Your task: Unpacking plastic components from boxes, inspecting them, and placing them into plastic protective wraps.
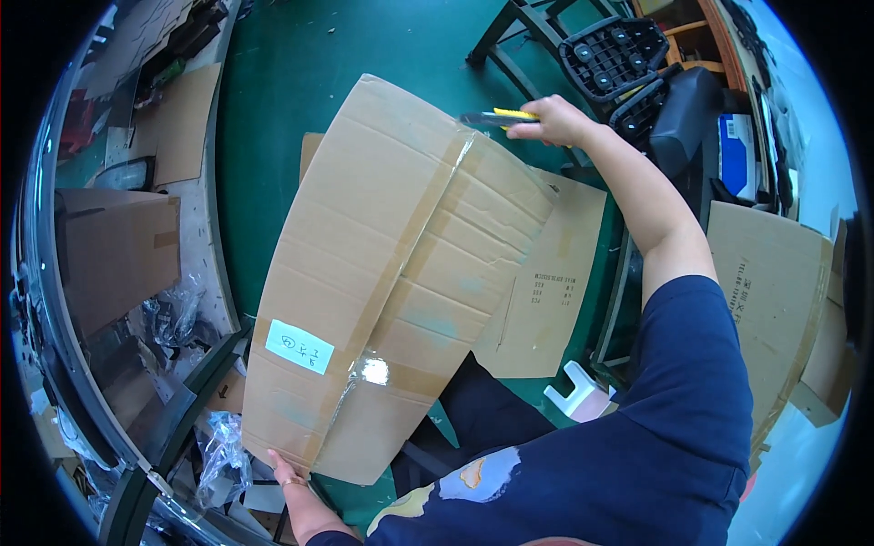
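Observation:
A large flattened cardboard box (346, 246) is tilted up in front of me, with a strip of clear tape (410, 259) along its middle seam and a pale label (299, 346) near its lower left. My left hand (284, 468) grips its bottom left edge, with some fingers hidden behind the board. Above the far right part of the box, my right hand (560, 123) is closed round a yellow and black utility knife (510, 117). The knife's tip points left, close to the far end of the taped seam; I cannot tell whether it touches.
Another cardboard sheet (555, 273) lies behind the box on the green floor (282, 55). At right stand a metal frame (510, 36), black plastic parts (614, 56) and a large carton (765, 300). A white bracket-like piece (580, 393) sits near my body. Shelving with cartons (118, 255) runs along the left.

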`<action>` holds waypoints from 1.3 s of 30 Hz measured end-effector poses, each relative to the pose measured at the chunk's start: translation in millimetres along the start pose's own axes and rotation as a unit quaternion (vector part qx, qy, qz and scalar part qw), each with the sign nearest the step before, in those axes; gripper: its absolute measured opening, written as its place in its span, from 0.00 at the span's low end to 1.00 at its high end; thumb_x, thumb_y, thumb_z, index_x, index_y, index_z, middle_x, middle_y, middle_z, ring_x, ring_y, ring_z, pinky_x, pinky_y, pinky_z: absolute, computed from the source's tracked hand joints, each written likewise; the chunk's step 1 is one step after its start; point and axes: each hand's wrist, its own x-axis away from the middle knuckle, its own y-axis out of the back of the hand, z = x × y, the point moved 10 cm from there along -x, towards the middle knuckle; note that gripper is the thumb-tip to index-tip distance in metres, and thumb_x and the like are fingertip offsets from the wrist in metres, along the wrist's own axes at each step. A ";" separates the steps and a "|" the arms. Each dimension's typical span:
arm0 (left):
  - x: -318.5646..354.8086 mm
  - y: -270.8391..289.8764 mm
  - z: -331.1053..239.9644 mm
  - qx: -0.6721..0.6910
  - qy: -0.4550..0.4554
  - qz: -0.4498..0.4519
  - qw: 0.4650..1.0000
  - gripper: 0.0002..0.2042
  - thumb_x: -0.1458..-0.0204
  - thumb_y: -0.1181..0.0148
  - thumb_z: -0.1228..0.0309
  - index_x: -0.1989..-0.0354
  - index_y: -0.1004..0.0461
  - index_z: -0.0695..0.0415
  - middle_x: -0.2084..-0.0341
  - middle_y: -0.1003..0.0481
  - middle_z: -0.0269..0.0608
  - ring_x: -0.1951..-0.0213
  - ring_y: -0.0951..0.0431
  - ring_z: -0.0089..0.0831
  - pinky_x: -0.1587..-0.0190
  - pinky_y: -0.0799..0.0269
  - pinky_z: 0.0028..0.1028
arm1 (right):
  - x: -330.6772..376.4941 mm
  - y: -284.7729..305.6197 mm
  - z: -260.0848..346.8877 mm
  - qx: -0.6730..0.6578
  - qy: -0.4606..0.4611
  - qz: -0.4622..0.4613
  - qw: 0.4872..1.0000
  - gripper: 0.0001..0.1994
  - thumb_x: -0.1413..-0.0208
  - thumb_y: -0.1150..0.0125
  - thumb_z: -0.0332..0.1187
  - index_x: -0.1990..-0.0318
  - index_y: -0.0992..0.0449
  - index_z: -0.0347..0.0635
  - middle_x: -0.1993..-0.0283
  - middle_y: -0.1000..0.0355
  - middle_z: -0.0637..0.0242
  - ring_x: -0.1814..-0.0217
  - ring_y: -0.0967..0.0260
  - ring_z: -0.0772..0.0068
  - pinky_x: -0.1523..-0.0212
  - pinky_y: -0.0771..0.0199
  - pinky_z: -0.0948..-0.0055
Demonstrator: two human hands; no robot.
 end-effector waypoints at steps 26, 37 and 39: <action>48.5 85.1 -89.8 0.584 -0.102 0.237 0.770 0.25 0.53 0.64 0.73 0.44 0.41 0.69 0.44 0.38 0.54 0.43 0.37 0.43 0.42 0.38 0.38 | 95.5 -139.9 243.6 0.245 0.281 0.071 0.925 0.17 0.51 0.43 0.47 0.63 0.30 0.42 0.71 0.27 0.59 0.67 0.27 0.55 0.68 0.28 0.59; 177.4 -221.3 -49.4 -0.300 -0.247 0.372 0.843 0.28 0.47 0.48 0.55 0.42 0.41 0.62 0.44 0.38 0.49 0.40 0.42 0.38 0.37 0.53 0.29 | 141.3 -161.2 171.1 0.229 0.155 0.155 0.948 0.28 0.54 0.41 0.48 0.47 0.33 0.44 0.43 0.37 0.53 0.40 0.42 0.55 0.42 0.41 0.64; 222.3 -225.4 -44.1 -0.383 -0.217 0.446 0.779 0.30 0.51 0.45 0.52 0.45 0.36 0.62 0.49 0.32 0.48 0.46 0.33 0.36 0.44 0.41 0.28 | 126.3 -146.8 140.9 0.237 0.130 0.103 0.957 0.27 0.54 0.41 0.46 0.47 0.33 0.45 0.43 0.38 0.54 0.40 0.42 0.55 0.41 0.42 0.64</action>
